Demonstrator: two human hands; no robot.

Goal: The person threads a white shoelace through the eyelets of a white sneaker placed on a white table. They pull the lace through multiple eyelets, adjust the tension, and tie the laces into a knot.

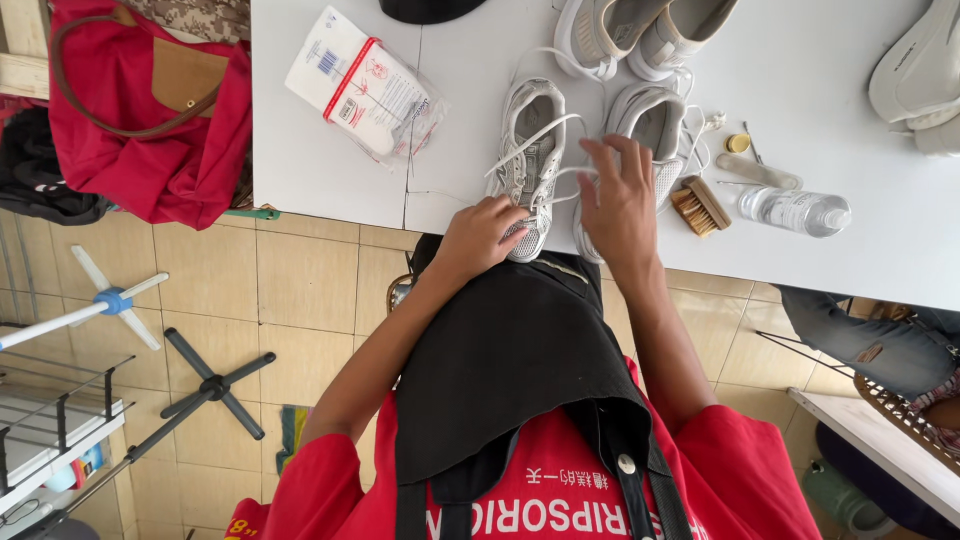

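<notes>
Closest to the camera hangs a black apron (510,350) over a red shirt (740,470), and both bare arms reach forward from it to the near edge of the white surface (310,170). The left hand (480,235) rests curled on the toe of the left silver-grey sneaker (530,150), its fingers folded together against the mesh at the surface's edge. The right hand (618,200) lies just beside it with fingers spread apart, pressing flat on the front of the right sneaker (655,125); a loose white lace (535,135) runs from the left shoe across toward this hand, though whether the fingers pinch it I cannot tell. Just to the right of the shoes lie a small wooden brush (700,205) and a clear plastic bottle (795,210) on its side, with a small gold tin (738,143) a little farther back. To the left sits a clear plastic packet (365,85) with a red stripe. Farther back stands another pair of pale sneakers (640,30), and one more white shoe (915,75) at the far right. Off the surface to the left, a red bag (150,120) rests above the tiled floor (300,290).
</notes>
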